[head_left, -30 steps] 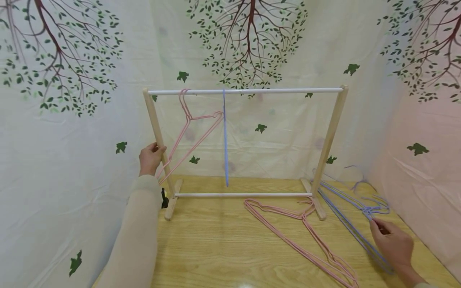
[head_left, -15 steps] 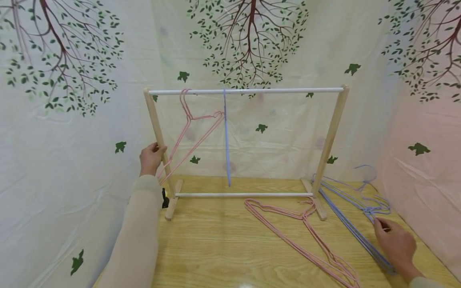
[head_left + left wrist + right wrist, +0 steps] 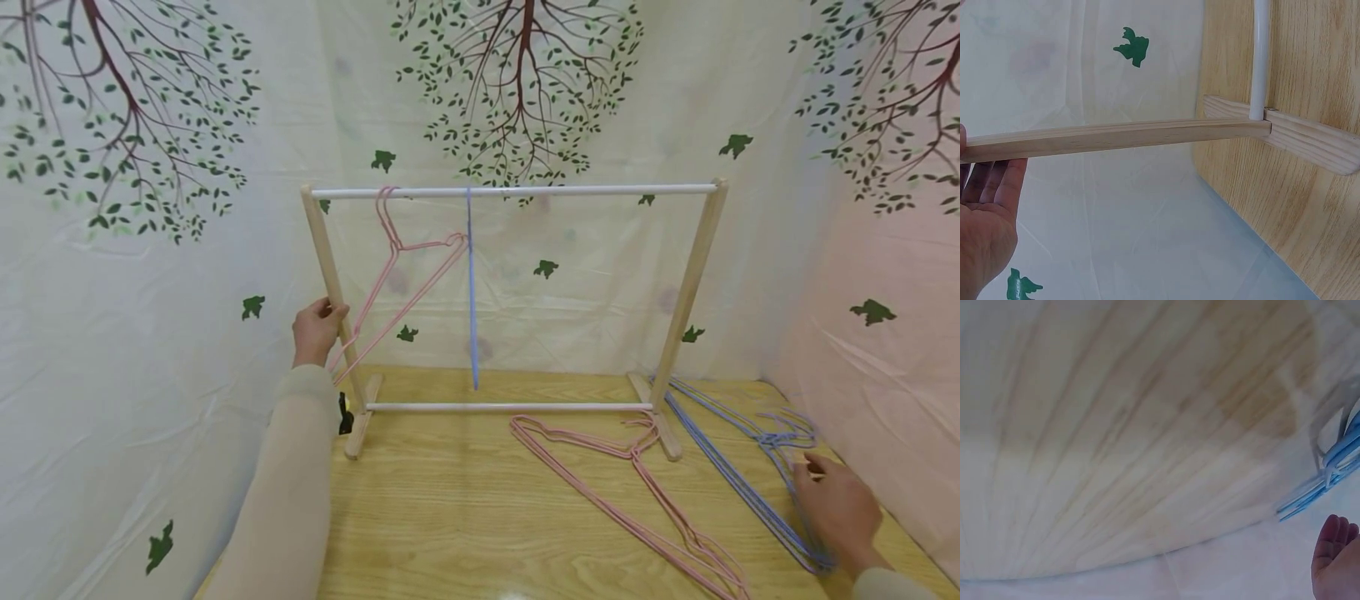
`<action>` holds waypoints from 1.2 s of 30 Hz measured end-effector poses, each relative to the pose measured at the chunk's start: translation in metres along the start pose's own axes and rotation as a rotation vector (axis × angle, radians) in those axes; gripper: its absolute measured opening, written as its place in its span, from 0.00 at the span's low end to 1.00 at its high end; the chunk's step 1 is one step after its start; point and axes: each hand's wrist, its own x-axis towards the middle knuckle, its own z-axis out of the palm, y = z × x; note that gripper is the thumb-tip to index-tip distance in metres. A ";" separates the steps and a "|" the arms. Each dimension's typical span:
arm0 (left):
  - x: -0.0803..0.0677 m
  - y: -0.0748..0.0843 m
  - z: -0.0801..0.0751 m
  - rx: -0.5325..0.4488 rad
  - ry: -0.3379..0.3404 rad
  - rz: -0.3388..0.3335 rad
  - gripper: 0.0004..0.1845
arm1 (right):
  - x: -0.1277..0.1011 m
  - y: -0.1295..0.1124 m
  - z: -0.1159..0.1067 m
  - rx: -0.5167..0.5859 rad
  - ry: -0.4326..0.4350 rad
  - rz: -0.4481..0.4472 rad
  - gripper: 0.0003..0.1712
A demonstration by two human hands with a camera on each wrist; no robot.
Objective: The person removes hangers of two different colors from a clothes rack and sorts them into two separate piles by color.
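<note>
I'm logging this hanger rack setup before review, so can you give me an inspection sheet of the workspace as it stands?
Surface: wooden table, light grain, glare at the near edge.
Job's things: wooden rack upright; pink hangers and one blue hanger hang on its top bar; pink hangers on the table; blue hangers on the table.
Clutter: nothing seen.
Grippers: left hand grips the rack's left post; right hand rests on the blue hangers on the table, grip unclear.
Cables: nothing seen.
Surroundings: tree-print cloth behind and on both sides.
</note>
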 end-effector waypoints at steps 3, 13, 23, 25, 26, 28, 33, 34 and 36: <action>0.000 0.000 0.000 0.003 -0.001 0.003 0.24 | 0.001 0.001 -0.003 0.003 -0.020 0.028 0.27; 0.001 -0.001 0.001 0.001 -0.006 -0.008 0.25 | 0.003 -0.011 -0.004 0.077 0.097 0.021 0.23; 0.002 -0.001 0.001 -0.006 -0.007 -0.016 0.25 | 0.008 -0.051 -0.007 0.199 0.206 0.072 0.20; 0.002 -0.001 0.001 -0.005 -0.004 -0.007 0.25 | 0.009 -0.063 -0.007 0.247 0.240 0.069 0.19; 0.001 -0.001 0.001 -0.010 0.000 -0.006 0.24 | 0.009 -0.068 -0.008 0.270 0.254 0.065 0.19; 0.001 -0.001 0.001 -0.014 0.013 0.004 0.24 | 0.010 -0.079 -0.008 0.314 0.282 0.045 0.18; 0.000 -0.001 0.002 -0.010 0.014 0.004 0.24 | 0.010 -0.106 -0.004 0.389 0.344 -0.032 0.15; 0.000 -0.001 0.002 0.000 0.007 0.001 0.24 | 0.009 -0.111 -0.002 0.397 0.356 -0.041 0.14; 0.000 -0.002 0.002 0.008 0.008 -0.003 0.24 | 0.007 -0.123 0.001 0.425 0.374 -0.062 0.13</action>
